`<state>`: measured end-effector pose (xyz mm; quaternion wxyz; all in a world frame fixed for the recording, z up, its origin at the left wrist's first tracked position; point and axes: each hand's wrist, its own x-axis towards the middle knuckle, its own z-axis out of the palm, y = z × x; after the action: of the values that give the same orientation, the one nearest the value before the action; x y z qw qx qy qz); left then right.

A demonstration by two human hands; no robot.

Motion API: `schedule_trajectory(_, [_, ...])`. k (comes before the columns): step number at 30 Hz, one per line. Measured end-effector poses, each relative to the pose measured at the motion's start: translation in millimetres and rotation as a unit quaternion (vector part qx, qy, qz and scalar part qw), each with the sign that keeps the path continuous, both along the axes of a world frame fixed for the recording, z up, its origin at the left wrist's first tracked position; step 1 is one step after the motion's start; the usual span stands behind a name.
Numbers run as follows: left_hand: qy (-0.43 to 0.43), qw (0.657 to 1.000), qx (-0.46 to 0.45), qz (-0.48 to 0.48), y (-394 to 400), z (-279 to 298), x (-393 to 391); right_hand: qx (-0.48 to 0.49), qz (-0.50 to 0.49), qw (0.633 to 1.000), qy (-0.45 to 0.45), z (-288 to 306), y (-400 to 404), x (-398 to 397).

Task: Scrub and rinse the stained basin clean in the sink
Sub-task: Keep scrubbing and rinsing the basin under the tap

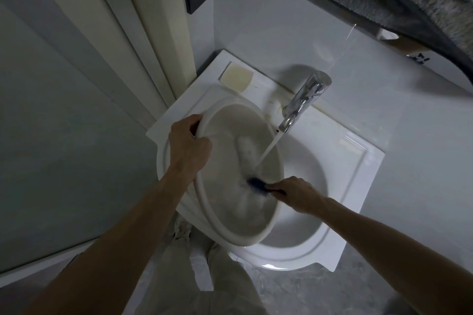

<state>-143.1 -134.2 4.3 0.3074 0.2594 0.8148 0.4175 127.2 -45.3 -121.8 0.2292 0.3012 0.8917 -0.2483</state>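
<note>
Over the sink [353, 161], the stained basin [230, 135] sits tilted under the running tap [304, 100]. Left hand [188, 143] grips its far-left rim; right hand [294, 193] clutches a dark brush [257, 184], scrubbing inside. Next, I judge, comes turning the basin to reach unscrubbed wall.

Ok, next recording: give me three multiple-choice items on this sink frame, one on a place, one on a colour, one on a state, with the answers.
1. Where does the left hand grip the basin?
A. its rim
B. its underside
C. not at all

2. What colour is the brush head?
A. red
B. dark blue-black
C. yellow

3. What state is the tap in?
A. off
B. dripping
C. running

Answers:
1 A, the fingers curl round the rim at the basin's upper left.
2 B, the bristles look dark against the pale basin, with the right hand holding the handle.
3 C, a steady stream falls from the spout into the basin.
</note>
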Motion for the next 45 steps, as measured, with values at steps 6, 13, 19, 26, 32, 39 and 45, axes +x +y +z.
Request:
schedule_trajectory(6, [-0.017,1.0,-0.019,-0.013,3,0,-8,-0.036,-0.2,0.978,0.039,-39,25,-3])
schedule_trajectory(13, [-0.032,0.998,-0.023,-0.048,15,2,-12,-0.181,-0.299,0.933,0.089,-60,-3,5])
schedule_trajectory(19, [-0.047,0.995,-0.007,-0.085,-8,9,5,-0.217,-0.361,0.899,0.117,-42,-25,13])
schedule_trajectory(26, [-0.126,0.991,-0.006,-0.046,-77,-12,49,-0.265,-0.501,0.812,0.137,-21,-65,0])
schedule_trajectory(32, [-0.099,0.995,0.004,-0.013,-76,-23,65,-0.236,-0.507,0.818,0.133,-17,-95,-11])
schedule_trajectory(39, [-0.056,0.998,0.023,0.006,-76,-25,64,-0.223,-0.496,0.825,0.156,-3,-117,-15])
schedule_trajectory(45, [-0.082,0.995,0.049,-0.012,-77,-14,39,-0.133,-0.31,0.937,0.093,10,-108,-19])
